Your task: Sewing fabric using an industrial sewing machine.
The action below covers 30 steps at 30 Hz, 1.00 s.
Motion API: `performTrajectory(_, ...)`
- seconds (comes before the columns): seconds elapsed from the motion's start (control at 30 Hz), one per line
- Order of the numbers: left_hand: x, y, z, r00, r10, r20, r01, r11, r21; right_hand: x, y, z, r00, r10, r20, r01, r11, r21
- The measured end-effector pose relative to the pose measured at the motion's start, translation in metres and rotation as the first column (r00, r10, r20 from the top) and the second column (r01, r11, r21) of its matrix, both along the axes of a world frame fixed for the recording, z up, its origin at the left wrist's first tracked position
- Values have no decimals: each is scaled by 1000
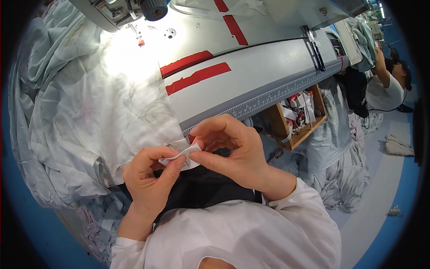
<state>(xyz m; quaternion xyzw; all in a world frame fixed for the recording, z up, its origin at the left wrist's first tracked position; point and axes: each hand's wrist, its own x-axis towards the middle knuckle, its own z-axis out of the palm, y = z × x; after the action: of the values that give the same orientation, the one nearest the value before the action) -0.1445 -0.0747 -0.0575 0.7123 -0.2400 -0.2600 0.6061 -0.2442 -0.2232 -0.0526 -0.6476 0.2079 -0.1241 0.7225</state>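
Observation:
Between my two hands, in front of the table's near edge, is a small white fabric label [191, 162]. My left hand [150, 172] pinches its left end between thumb and fingers. The thumb and fingertips of my right hand [237, 150] close on its other end, with the remaining fingers curled above. The label looks folded or bent. Pale floral fabric [130, 103] drapes over the table at the left and runs up under the lit needle area of a sewing machine [139, 38].
A ruler strip [264, 99] lines the table's front edge, and red tape [197, 76] marks its top. Thread snips [317, 54] lie at the right. An open wooden drawer [293, 139] holds scraps and small items. Fabric piles [333, 166] rest below; another person [387, 92] works far right.

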Motion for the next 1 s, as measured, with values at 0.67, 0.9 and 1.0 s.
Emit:
performTrajectory(0.67,168,-78,14,966,-245,77,184,869,459,72,-29,-23,934,352,61,-55,310,-949)
performTrajectory(0.9,177,-83,20,974,-181,138,121,926,356,88,-45,-12,876,482,-8,-197,342,-919)
performTrajectory(1.0,179,-85,18,962,-203,184,128,926,356,101,-58,-8,835,550,-24,-270,370,-889)
